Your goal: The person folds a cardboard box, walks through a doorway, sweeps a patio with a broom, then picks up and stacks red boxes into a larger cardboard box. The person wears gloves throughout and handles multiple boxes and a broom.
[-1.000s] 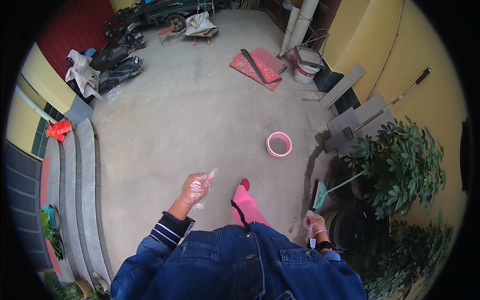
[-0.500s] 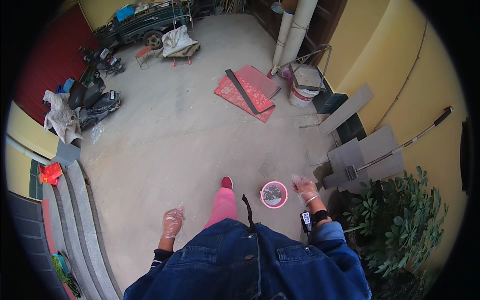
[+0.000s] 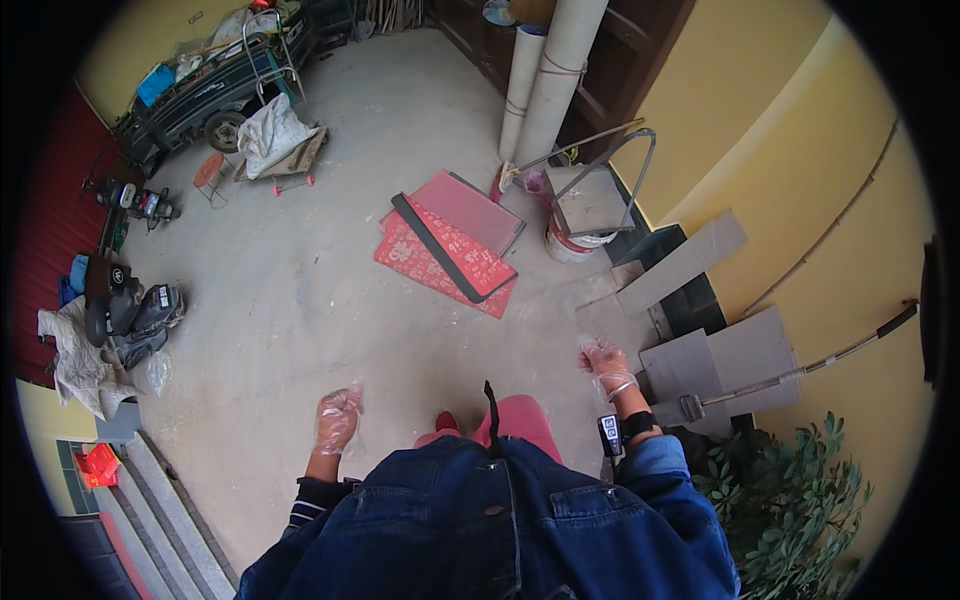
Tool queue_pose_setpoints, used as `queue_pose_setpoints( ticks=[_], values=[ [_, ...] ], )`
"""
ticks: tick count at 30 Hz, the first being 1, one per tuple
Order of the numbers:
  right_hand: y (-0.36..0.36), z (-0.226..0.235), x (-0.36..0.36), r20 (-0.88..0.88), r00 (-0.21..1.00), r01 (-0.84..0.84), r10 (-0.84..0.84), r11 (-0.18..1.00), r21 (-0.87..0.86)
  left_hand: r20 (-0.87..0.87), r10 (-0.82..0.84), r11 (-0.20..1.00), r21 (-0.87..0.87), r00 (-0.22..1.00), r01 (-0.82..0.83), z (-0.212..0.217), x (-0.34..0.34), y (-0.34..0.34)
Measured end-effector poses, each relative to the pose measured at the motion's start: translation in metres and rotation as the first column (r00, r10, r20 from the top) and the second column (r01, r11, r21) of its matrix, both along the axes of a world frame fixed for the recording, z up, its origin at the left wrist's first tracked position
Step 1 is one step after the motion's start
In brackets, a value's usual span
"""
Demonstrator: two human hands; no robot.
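Flat grey slabs [image 3: 690, 365] are leaning at the right edge of the concrete floor [image 3: 255, 320], near the right hand [image 3: 606, 364]. It and the left hand [image 3: 337, 419], wearing crinkled clear-plastic gloves [image 3: 330, 436], are extending forward, curling; whether they're gripping anything, I cannot tell.

Folded red mat [image 3: 467, 256] on grey floor [image 3: 250, 310]

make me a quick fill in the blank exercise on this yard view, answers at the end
The left hand and the right hand both wear clear plastic ____.
A black band circles the person's ____ forearm.
The grey steps are on the person's ____ side.

Missing words: gloves; right; left.
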State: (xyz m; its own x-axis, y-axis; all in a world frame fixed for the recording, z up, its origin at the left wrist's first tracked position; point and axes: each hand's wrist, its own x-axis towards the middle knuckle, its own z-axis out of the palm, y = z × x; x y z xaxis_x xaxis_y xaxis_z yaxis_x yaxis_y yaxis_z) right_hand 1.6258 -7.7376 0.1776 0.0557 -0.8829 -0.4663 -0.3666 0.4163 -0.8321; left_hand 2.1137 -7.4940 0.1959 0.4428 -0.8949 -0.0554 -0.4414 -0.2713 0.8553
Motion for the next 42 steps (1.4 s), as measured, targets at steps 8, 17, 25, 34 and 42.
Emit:
queue_pose_setpoints(
  ticks=[8,17,25,34,42],
  values=[
    [-0.315,0.093,0.009,-0.082,0.983,-0.182,0.163,0.902,-0.391,0.125,0.242,0.944,0.2,0.962,-0.263,-0.023,-0.006,-0.127],
    [-0.774,0.117,0.064,-0.798,0.166,-0.858,0.579,0.484,0.173,0.204,0.399,0.743,0.5,0.894,-0.446,0.019,-0.116,-0.352],
    [-0.936,-0.03,0.0,-0.666,-0.448,-0.638,0.596,0.309,0.706,0.239,0.48,0.588,0.626,0.844,-0.512,0.046,-0.157,-0.449],
    [-0.975,-0.133,-0.039,-0.631,-0.718,-0.599,0.294,0.201,0.775,0.254,0.571,0.451,0.698,0.781,-0.557,0.056,-0.177,-0.474],
    [-0.98,-0.028,0.097,-0.578,-0.749,-0.663,0.325,-0.374,0.649,0.12,0.755,0.441,0.634,0.645,-0.635,0.06,-0.175,-0.424]
  ],
)
